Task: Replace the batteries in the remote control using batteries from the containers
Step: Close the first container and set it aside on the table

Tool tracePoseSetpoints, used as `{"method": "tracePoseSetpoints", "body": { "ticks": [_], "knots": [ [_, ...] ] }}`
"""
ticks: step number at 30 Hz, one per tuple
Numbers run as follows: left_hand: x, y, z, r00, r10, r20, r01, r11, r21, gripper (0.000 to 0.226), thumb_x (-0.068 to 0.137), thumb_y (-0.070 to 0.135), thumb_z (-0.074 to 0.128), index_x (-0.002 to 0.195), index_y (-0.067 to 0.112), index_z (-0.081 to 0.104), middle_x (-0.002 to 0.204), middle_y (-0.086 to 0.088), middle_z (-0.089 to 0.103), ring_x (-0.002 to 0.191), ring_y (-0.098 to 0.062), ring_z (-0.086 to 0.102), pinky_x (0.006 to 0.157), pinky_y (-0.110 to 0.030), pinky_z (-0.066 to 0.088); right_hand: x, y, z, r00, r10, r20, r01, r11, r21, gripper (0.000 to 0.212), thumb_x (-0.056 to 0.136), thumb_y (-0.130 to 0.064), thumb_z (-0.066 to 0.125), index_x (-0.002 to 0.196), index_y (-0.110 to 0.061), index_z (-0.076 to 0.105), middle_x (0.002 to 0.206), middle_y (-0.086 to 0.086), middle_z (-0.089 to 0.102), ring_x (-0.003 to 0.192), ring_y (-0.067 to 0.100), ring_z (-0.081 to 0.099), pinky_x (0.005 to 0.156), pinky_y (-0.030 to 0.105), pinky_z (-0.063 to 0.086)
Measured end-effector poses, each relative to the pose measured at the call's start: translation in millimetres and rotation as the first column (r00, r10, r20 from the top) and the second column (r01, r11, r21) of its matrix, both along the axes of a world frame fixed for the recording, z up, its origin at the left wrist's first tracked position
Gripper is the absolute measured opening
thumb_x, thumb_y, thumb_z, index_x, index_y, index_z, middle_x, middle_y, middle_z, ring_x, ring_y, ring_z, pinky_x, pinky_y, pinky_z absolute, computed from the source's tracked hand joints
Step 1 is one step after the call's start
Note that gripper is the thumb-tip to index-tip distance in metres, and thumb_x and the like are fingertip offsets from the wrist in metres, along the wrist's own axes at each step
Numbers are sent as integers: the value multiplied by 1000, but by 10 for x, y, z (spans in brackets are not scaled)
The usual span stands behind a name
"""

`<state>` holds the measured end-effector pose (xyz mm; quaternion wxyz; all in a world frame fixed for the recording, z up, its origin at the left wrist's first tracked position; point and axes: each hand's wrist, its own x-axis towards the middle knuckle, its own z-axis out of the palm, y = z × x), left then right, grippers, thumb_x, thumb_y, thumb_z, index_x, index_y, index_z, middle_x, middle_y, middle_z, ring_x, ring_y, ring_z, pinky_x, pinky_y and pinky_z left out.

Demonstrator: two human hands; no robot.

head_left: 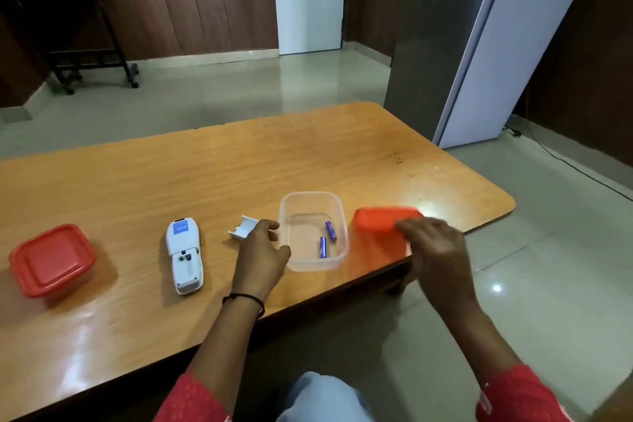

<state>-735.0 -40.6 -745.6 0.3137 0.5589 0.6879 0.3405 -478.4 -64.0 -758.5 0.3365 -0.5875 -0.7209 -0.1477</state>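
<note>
A white remote control [184, 255] lies face down on the wooden table [144, 181], its battery bay uncovered and apparently empty. Its white battery cover [242, 227] lies to the right. A clear open container [305, 202] holds two purple batteries [327, 239]. My left hand [262, 252] rests against the container's left wall, fingers loosely curled, holding nothing. My right hand [435, 252] grips the red lid [378, 218], tilted just above the table to the right of the container.
A second container with its red lid on [51, 259] stands at the table's left. The near table edge runs under my forearms; its right end is close to the red lid. A grey cabinet [445, 38] stands beyond the table.
</note>
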Motion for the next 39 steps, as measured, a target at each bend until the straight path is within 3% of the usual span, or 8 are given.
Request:
{"method": "tracePoseSetpoints", "body": {
  "ticks": [4,8,14,18,23,26,33,39],
  "knots": [
    [-13,-152,31,998,-25,60,29,997,-67,53,82,4,60,132,12,44,112,-6,58,64,-23,68,61,-34,58,-88,217,453,969,-5,-248,58,977,205,30,92,-2,42,113,-4,63,101,17,65,87,25,57,76,38,43],
    [-63,-215,20,995,-28,95,37,995,-96,46,88,14,60,131,11,45,92,1,59,68,-20,68,73,-41,59,-422,654,564,787,34,-615,-197,960,-198,34,92,3,40,114,-8,63,107,14,65,95,23,59,75,28,42],
    [-170,-72,-4,959,3,282,33,992,-121,37,95,28,42,86,1,65,82,-15,70,73,-32,69,76,-52,58,-982,1175,282,828,-23,-561,-361,743,-563,32,94,-5,42,112,-14,67,120,12,64,92,18,56,62,24,41],
    [-172,30,-138,969,-32,246,55,995,-87,55,80,57,48,68,4,56,60,-9,51,62,-24,53,65,-40,48,-1115,1326,135,889,-31,-457,-296,723,-625,31,95,-10,42,111,-17,68,118,13,54,113,30,51,91,35,44],
    [-126,34,-252,877,-8,481,71,991,-113,20,91,25,60,96,11,72,82,-2,73,70,-13,66,65,-28,50,-1053,1308,-61,754,-44,-655,-442,703,-557,27,97,-12,43,108,-12,67,101,5,63,87,19,56,69,28,44],
    [-114,8,-282,799,21,601,68,990,-125,30,87,22,65,114,9,67,94,-6,74,65,-8,67,52,-21,51,-974,1281,-172,659,-130,-741,-422,751,-507,22,92,-27,55,105,-13,65,99,8,64,87,21,59,70,31,48],
    [-58,-89,-263,744,52,666,46,991,-129,39,83,12,68,121,10,60,101,-11,69,70,-12,68,53,-20,53,-919,1162,-161,728,-195,-657,-332,738,-587,38,86,-47,59,88,-11,69,79,2,66,69,17,62,61,30,50],
    [-32,-126,-317,787,45,615,21,995,-99,38,89,13,62,127,12,58,103,-5,71,88,-15,70,75,-26,56,-801,963,-303,726,-186,-662,-310,771,-556,55,88,-55,50,78,-3,64,65,7,61,56,21,56,53,34,43]
  ]
}}
